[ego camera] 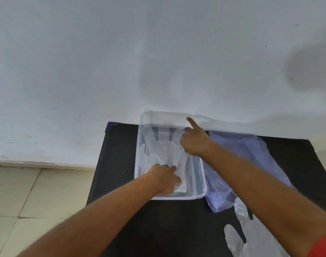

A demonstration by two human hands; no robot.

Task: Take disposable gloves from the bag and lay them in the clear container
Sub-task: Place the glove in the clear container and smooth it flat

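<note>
A clear rectangular container (138,154) stands on a black table (117,156), against the wall. A translucent disposable glove (164,151) lies flat inside it, fingers toward the wall. My left hand (164,179) rests palm down at the container's near end, fingers closed on the glove's cuff. My right hand (193,141) is over the far right corner, its index finger pointing out and its other fingers curled at the glove's finger end. The bluish plastic bag (251,156) lies flat just right of the container, partly under my right forearm.
Another loose glove (251,236) lies on the table's near right, partly hidden by my right arm. A white wall (158,62) rises directly behind the table. Pale floor tiles (28,191) lie beyond the table's left edge.
</note>
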